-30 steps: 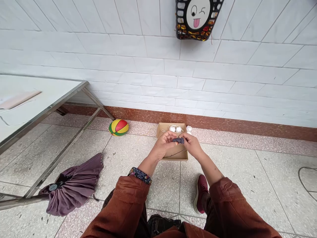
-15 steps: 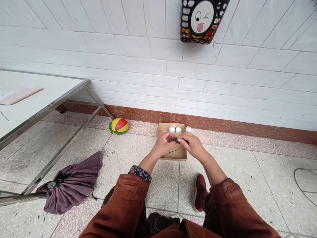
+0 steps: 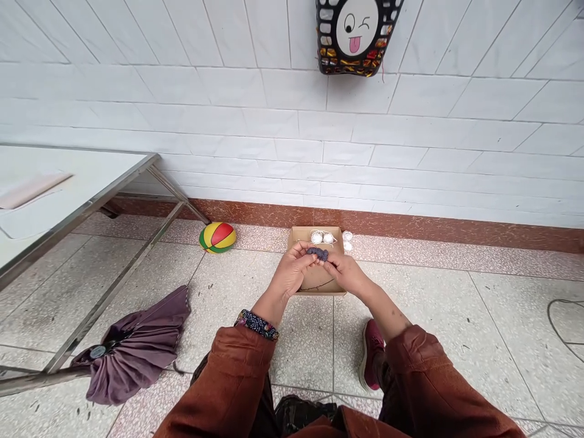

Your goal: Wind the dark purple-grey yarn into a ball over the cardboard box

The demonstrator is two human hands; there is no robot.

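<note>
A small dark grey-blue knitted-looking piece (image 3: 318, 253) stretches between my two hands, above a shallow cardboard box. My left hand (image 3: 294, 266) pinches its left end between thumb and fingers. Its right end is gripped by my right hand (image 3: 344, 269), fingers closed. Below them the cardboard box (image 3: 341, 288) stands on the floor, partly covered by my hands. Two white yarn balls (image 3: 322, 238) with loose strands lie at its far end. A dark strand (image 3: 322, 286) rests in its near part. White round pieces (image 3: 347, 237) sit just right of the box.
At left stands a metal-framed table (image 3: 114, 173). Beneath its edge are a colourful ball (image 3: 218, 237) and a purple folded umbrella (image 3: 146, 353). A black basket (image 3: 358, 36) hangs on the tiled wall. A cable (image 3: 554, 322) lies on the floor at right.
The dark piece has turned and shows more of its length between my fingers. My right hand has shifted slightly down and left. The camera view has tilted a little.
</note>
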